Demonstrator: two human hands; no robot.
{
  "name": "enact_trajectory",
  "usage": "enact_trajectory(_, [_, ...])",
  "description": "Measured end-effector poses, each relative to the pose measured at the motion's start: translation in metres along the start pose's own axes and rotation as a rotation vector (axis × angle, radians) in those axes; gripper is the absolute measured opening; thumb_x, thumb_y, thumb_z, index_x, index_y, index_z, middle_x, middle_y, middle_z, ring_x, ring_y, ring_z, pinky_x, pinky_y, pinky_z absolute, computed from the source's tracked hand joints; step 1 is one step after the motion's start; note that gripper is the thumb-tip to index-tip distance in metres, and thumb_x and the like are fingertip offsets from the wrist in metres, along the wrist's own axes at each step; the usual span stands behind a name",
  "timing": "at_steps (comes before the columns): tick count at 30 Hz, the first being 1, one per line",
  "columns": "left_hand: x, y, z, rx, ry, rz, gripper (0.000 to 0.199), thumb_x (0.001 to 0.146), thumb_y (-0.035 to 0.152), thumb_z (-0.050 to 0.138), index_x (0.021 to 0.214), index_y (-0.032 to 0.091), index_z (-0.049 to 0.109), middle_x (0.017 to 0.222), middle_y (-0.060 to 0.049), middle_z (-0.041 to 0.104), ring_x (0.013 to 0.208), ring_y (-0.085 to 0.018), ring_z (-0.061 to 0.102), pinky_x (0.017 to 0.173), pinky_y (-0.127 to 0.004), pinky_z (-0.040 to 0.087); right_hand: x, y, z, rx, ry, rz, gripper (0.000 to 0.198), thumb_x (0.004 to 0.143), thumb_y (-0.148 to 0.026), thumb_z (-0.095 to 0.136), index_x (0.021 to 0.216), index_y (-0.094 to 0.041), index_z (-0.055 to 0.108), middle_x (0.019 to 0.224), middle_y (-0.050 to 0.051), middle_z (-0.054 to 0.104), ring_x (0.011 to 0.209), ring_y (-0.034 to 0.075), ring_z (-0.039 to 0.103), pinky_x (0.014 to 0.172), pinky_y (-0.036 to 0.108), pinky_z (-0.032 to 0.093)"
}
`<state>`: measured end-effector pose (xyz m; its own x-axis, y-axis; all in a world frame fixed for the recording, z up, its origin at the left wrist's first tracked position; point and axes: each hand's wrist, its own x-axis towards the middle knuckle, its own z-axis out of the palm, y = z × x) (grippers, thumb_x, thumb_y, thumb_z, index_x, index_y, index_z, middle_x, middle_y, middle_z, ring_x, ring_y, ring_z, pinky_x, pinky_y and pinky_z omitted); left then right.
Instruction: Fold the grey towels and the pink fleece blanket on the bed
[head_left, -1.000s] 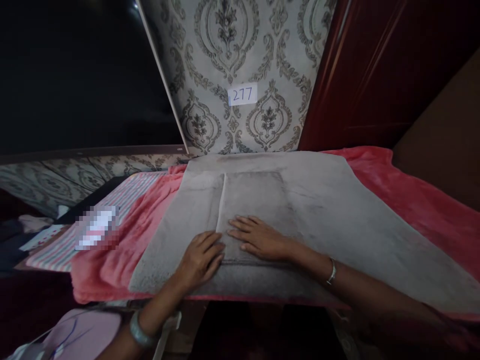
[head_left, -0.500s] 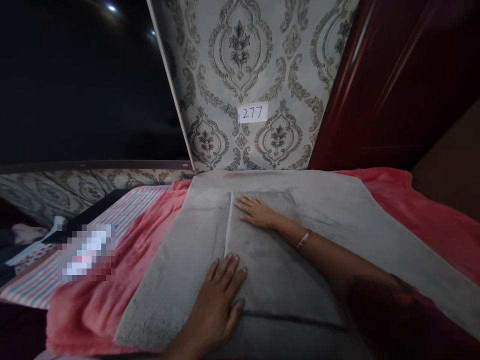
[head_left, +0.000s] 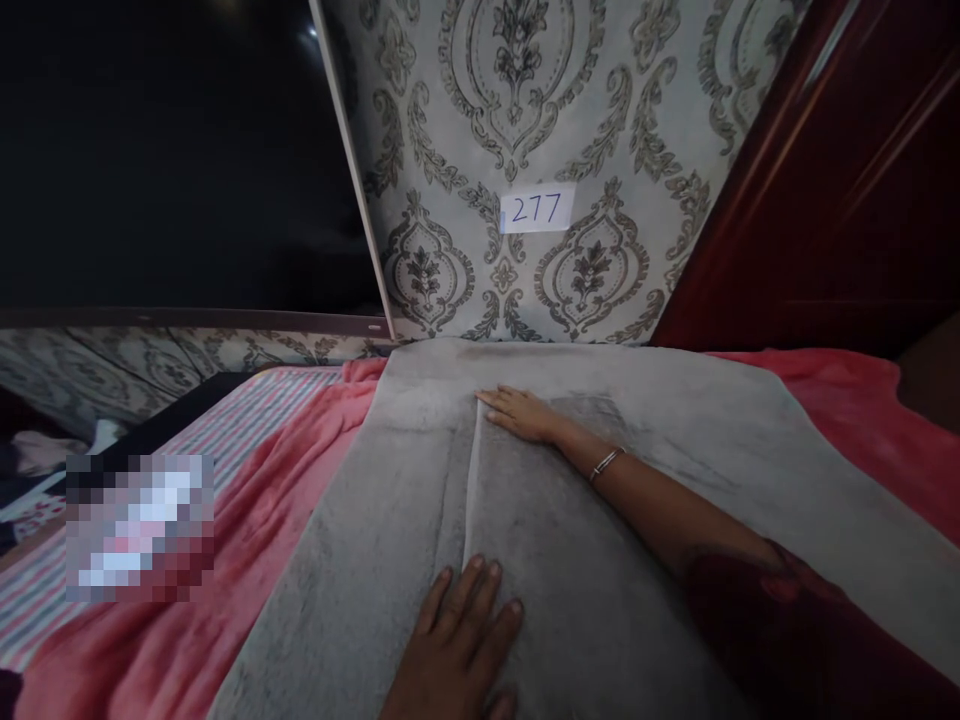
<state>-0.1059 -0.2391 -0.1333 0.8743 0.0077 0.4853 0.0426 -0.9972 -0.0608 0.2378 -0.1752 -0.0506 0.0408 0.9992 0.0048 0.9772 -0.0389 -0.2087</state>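
Observation:
A grey plush cloth (head_left: pixel 360 500) lies spread out before me. On it lies a darker grey folded panel (head_left: pixel 555 520) of similar plush, with a thin pale line along its left edge. My right hand (head_left: pixel 517 412) rests flat at the panel's far left corner, fingers stretched out and pointing left, a silver bangle on the wrist. Nearer to me, my left hand (head_left: pixel 465 635) lies flat over the near part of that pale edge, its fingers apart. Neither hand grips anything. The lower left palm runs out of the picture.
Pink blankets (head_left: pixel 247 520) show on both sides under the grey cloth. A striped cloth (head_left: pixel 217 450) lies at left, below a large dark screen (head_left: pixel 180 160). A paper marked 277 (head_left: pixel 537 208) is on the patterned wall; a dark red panel (head_left: pixel 840 200) stands at right.
The view has moved closer and tilted slightly. My left hand now appears lower in the picture. My right hand has shifted slightly toward the panel's far left corner.

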Motion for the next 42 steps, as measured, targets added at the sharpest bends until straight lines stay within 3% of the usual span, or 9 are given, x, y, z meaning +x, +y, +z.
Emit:
enact_trajectory(5, [0.006, 0.004, -0.018, -0.105, -0.035, -0.034, 0.08, 0.078, 0.025, 0.062, 0.154, 0.025, 0.037, 0.16, -0.009, 0.038, 0.147, -0.033, 0.037, 0.11, -0.057, 0.046, -0.002, -0.004, -0.001, -0.009, 0.015, 0.022, 0.06, 0.105, -0.048, 0.024, 0.161, -0.028, 0.024, 0.164, 0.004, 0.028, 0.151, 0.027, 0.024, 0.12, 0.05, 0.026])
enact_trajectory(11, [0.015, 0.012, -0.046, -0.139, -0.1, -0.107, 0.075, 0.086, 0.017, 0.057, 0.156, 0.026, 0.032, 0.162, -0.008, 0.034, 0.15, -0.029, 0.032, 0.117, -0.056, 0.038, -0.014, -0.032, -0.005, -0.079, 0.001, 0.106, 0.063, 0.104, -0.049, 0.034, 0.161, -0.025, 0.022, 0.167, 0.009, 0.011, 0.154, 0.031, 0.009, 0.12, 0.06, 0.015])
enact_trajectory(17, [0.015, 0.016, -0.05, -0.165, 0.034, -0.118, 0.06, 0.088, 0.018, 0.057, 0.147, 0.024, 0.046, 0.157, -0.012, 0.043, 0.145, -0.029, 0.04, 0.115, -0.053, 0.041, -0.072, -0.088, 0.011, 0.045, -0.033, -0.18, 0.068, 0.102, -0.055, 0.04, 0.159, -0.019, 0.03, 0.166, 0.013, 0.017, 0.154, 0.028, 0.012, 0.124, 0.052, 0.011])
enact_trajectory(21, [0.015, 0.014, -0.059, -0.28, 0.292, -0.181, 0.036, 0.089, 0.015, 0.054, 0.123, 0.022, 0.06, 0.132, -0.013, 0.062, 0.127, -0.024, 0.057, 0.103, -0.041, 0.051, -0.126, -0.121, 0.018, 0.142, -0.058, -0.354, 0.071, 0.101, -0.056, 0.044, 0.159, -0.018, 0.029, 0.166, 0.013, 0.019, 0.155, 0.027, 0.01, 0.125, 0.051, 0.007])
enact_trajectory(24, [0.033, 0.003, -0.07, -0.413, 0.333, -0.263, 0.029, 0.094, 0.015, 0.047, 0.118, 0.022, 0.061, 0.118, -0.01, 0.067, 0.116, -0.02, 0.062, 0.097, -0.035, 0.053, -0.156, -0.128, 0.013, 0.245, -0.058, -0.499, 0.072, 0.1, -0.057, 0.047, 0.16, -0.024, 0.026, 0.165, 0.011, 0.025, 0.154, 0.024, 0.014, 0.125, 0.051, 0.006])
enact_trajectory(29, [0.11, -0.038, -0.061, -0.555, 0.048, -0.269, 0.044, 0.101, 0.032, 0.039, 0.14, 0.019, 0.054, 0.148, -0.012, 0.054, 0.139, -0.021, 0.048, 0.118, -0.041, 0.037, -0.18, -0.112, 0.0, 0.206, 0.037, -0.242, 0.069, 0.1, -0.058, 0.043, 0.158, -0.022, 0.032, 0.165, 0.015, 0.021, 0.154, 0.03, 0.01, 0.122, 0.058, 0.007])
enact_trajectory(34, [0.182, -0.078, -0.017, -0.348, -0.327, -0.283, 0.058, 0.099, 0.038, 0.045, 0.153, 0.017, 0.041, 0.162, -0.014, 0.033, 0.153, -0.028, 0.024, 0.124, -0.054, 0.017, -0.199, -0.121, 0.014, 0.187, -0.064, -0.251, 0.069, 0.097, -0.055, 0.054, 0.158, -0.031, 0.03, 0.167, 0.007, 0.019, 0.155, 0.029, 0.002, 0.121, 0.061, -0.003])
enact_trajectory(37, [0.192, -0.09, 0.004, -0.184, -0.427, -0.314, 0.059, 0.1, 0.043, 0.043, 0.155, 0.021, 0.038, 0.165, -0.013, 0.025, 0.154, -0.03, 0.018, 0.122, -0.06, 0.013, -0.208, -0.131, 0.023, 0.208, -0.06, -0.222, 0.066, 0.101, -0.051, 0.049, 0.159, -0.03, 0.026, 0.168, 0.005, 0.012, 0.155, 0.026, 0.001, 0.123, 0.056, -0.003])
enact_trajectory(42, [0.185, -0.097, 0.016, -0.149, -0.411, -0.32, 0.063, 0.101, 0.049, 0.037, 0.157, 0.021, 0.032, 0.166, -0.012, 0.022, 0.155, -0.027, 0.017, 0.123, -0.057, 0.014, -0.222, -0.142, 0.026, 0.315, -0.083, -0.309, 0.071, 0.1, -0.052, 0.051, 0.16, -0.03, 0.022, 0.168, 0.004, 0.014, 0.155, 0.023, -0.003, 0.125, 0.051, -0.005])
